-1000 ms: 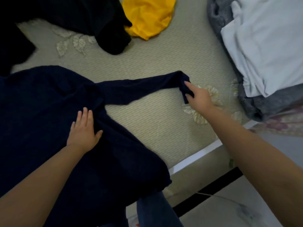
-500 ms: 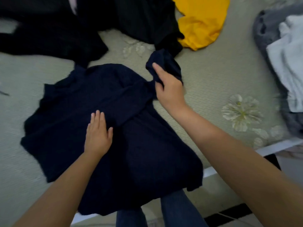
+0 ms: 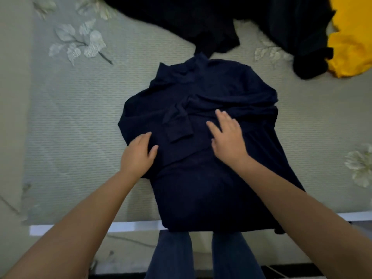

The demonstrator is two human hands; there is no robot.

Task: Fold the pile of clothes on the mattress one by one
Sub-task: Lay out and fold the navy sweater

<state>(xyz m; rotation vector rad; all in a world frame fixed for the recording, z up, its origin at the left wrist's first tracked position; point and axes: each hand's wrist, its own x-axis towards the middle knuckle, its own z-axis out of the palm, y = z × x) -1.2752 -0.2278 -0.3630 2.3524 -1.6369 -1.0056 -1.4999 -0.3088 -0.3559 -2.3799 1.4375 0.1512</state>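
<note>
I see the navy sweater (image 3: 201, 158) lying flat on the mattress (image 3: 70, 127), its hem at the near edge, with 1 sleeve cuff (image 3: 177, 127) folded across the chest. My left hand (image 3: 136, 156) rests palm-down on the sweater's left side, fingers straight, thumb spread. My right hand (image 3: 227, 139) lies flat on the middle, fingers extended together, gripping nothing. Both forearms reach forward. Black clothes (image 3: 201, 23) and a yellow garment (image 3: 350, 37) lie beyond.

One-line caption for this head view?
Both hands, left and right, rest flat on a navy sweater on the mattress.
</note>
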